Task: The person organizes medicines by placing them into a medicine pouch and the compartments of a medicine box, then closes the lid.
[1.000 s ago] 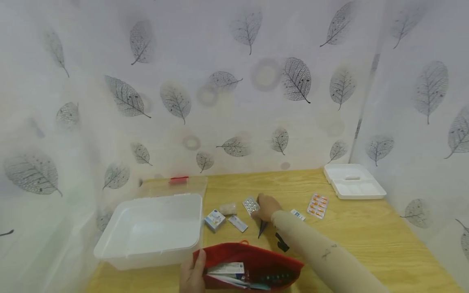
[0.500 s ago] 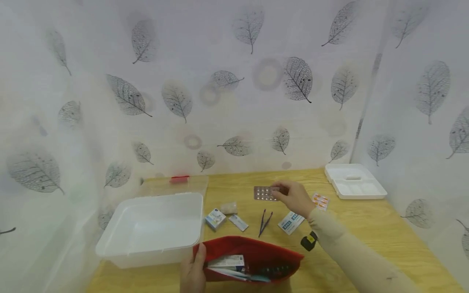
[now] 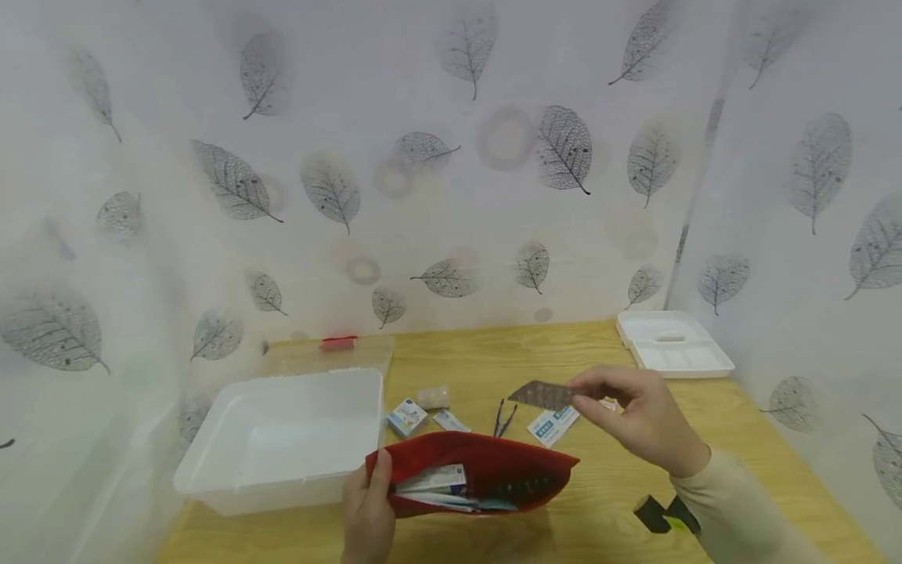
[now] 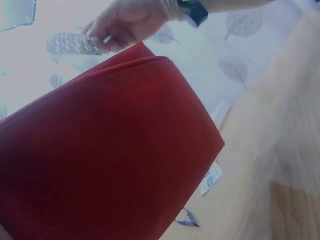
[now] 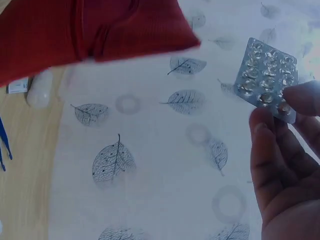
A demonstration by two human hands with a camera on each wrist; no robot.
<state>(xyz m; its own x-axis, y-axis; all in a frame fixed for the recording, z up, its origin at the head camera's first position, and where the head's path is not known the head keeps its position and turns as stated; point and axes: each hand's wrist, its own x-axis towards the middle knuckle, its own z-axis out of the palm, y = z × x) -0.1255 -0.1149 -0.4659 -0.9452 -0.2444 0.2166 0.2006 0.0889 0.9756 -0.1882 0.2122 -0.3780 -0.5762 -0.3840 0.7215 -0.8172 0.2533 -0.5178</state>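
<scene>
My left hand (image 3: 369, 501) grips the left end of a red zippered pouch (image 3: 486, 446), whose mouth gapes upward. Inside the pouch lie a white box (image 3: 440, 476), flat packets and a dark blister sheet (image 3: 524, 487). Between thumb and fingers, my right hand (image 3: 637, 407) pinches a silver blister pack (image 3: 541, 395) by one end, above the table and right of the pouch mouth. The right wrist view shows clear domed pockets on that blister pack (image 5: 267, 77). In the left wrist view the pouch (image 4: 110, 145) covers most of the picture.
A white plastic bin (image 3: 282, 431) stands left. Behind the pouch lie a small box (image 3: 407, 417), a beige roll (image 3: 433, 397), a packet (image 3: 451, 421), blue tweezers (image 3: 502, 419) and a blue-white packet (image 3: 553, 427). A white divided tray (image 3: 672, 345) is at the back right.
My right hand has picked the silver blister pack up off the table and brought it rightward and nearer to me. My left hand keeps its grip on the pouch, which has risen slightly.
</scene>
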